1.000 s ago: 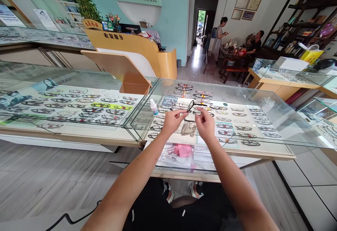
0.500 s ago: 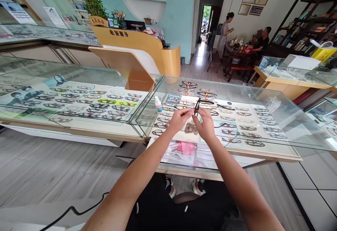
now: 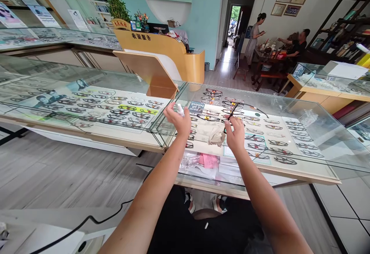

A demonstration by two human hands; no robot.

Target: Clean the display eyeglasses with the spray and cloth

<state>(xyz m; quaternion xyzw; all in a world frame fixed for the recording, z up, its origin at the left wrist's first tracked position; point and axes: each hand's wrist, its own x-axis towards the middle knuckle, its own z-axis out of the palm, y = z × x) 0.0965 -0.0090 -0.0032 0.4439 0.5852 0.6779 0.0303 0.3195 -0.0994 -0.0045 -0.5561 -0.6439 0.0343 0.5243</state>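
My left hand (image 3: 178, 120) reaches out over the glass display counter (image 3: 291, 107) and closes around a small white spray bottle (image 3: 180, 110) that stands on the glass. My right hand (image 3: 235, 134) holds a pair of black-framed glasses (image 3: 234, 110) by one side, with the temples spread open above the counter. Between my hands a crumpled beige cloth (image 3: 216, 137) lies on the glass. Rows of eyeglass frames (image 3: 268, 138) fill the case under the glass.
A second glass case (image 3: 72, 92) of frames runs to the left, with an orange reception desk (image 3: 162, 49) behind it. Plastic bags and a pink slip (image 3: 208, 160) lie on the lower shelf. Two people (image 3: 254, 40) are at a table far right.
My left hand has let go of the glasses and moved left to the spray bottle. My right hand now holds the glasses alone. The view has shifted slightly left.
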